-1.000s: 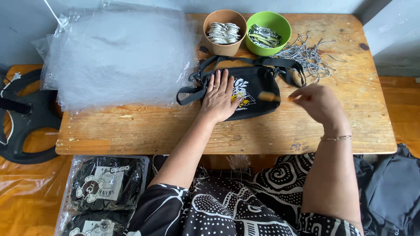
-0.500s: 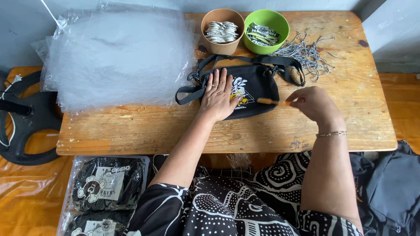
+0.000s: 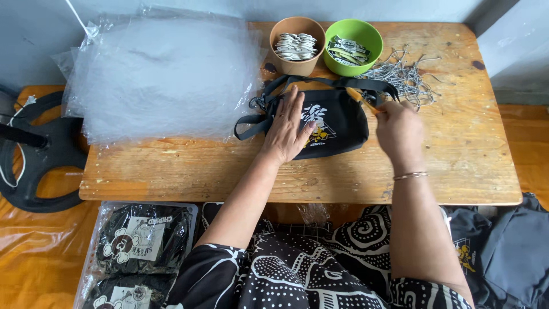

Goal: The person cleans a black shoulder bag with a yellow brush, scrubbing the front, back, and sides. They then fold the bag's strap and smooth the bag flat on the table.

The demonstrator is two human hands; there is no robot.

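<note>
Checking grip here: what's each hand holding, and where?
Right hand pinches a thin orange stick by its near end; left hand lies flat on the black bag.

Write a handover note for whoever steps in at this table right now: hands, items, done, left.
Left hand: flat on the black pouch, pinning it to the wooden table.
Right hand: grip shut on a thin orange stick, its tip at the pouch's upper right edge near the strap.
Nearby: brown cup of round tags, green bowl of labels, grey string loops, clear plastic bags.
Done: bagged pouches lie below the table.
Left: this pouch is not yet bagged.
</note>
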